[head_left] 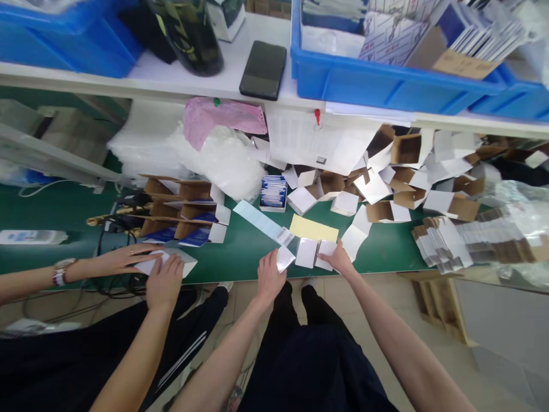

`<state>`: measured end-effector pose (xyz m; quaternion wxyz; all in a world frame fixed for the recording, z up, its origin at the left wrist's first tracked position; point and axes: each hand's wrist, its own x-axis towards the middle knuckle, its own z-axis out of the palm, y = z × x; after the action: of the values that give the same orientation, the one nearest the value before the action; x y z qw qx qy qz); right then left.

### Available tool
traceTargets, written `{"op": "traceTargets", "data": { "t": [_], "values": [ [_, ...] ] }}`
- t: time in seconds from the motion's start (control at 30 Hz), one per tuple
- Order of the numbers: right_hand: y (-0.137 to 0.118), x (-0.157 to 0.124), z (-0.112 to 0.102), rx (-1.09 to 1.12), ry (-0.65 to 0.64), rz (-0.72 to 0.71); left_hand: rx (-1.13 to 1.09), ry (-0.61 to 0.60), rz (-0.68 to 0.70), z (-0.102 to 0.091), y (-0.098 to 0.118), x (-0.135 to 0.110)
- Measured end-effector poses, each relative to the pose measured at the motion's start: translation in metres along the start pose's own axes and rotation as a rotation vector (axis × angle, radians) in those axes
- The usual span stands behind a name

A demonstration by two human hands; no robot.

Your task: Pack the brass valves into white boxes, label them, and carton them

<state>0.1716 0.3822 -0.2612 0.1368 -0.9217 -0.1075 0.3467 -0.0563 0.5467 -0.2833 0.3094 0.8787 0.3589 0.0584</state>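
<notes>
At the bench's front edge my left hand [270, 277] is closed on a small white box [285, 259], which is tilted. My right hand [339, 259] grips another white box [326, 250] by its right side, thumb and fingers around the edge. Between them a third white box [306, 253] lies flat on the green bench. Just behind these boxes are a pale yellow strip [314, 228] and a light blue label sheet [259, 220]; a barcode label [283, 236] is at the sheet's near end.
To the left, a co-worker's hands [165, 274] hold a folded white carton [186, 263]. Open cartons [184, 209] with blue packets stand behind them. A box of blue-and-white packets [273, 193], many open white cartons [403, 183] and stacked flat cartons [444, 243] lie behind and right. Overhead is a shelf [171, 83] with blue bins [386, 86].
</notes>
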Motion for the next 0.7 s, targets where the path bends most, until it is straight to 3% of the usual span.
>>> {"op": "traceTargets", "data": {
  "t": [0.2,0.43,0.57,0.7],
  "values": [
    [0.004,0.001,0.013,0.08,-0.065,0.171,0.027,-0.038,-0.026,0.011,-0.015,0.01],
    [0.025,-0.016,0.023,0.332,-0.213,0.174,0.104,-0.063,-0.01,-0.007,-0.025,0.023],
    [0.037,-0.019,0.027,0.419,-0.195,0.169,0.146,-0.068,0.062,-0.018,-0.002,0.018],
    [0.04,-0.029,0.042,0.419,-0.116,0.143,0.144,-0.134,0.208,-0.008,0.033,0.012]
  ]
}}
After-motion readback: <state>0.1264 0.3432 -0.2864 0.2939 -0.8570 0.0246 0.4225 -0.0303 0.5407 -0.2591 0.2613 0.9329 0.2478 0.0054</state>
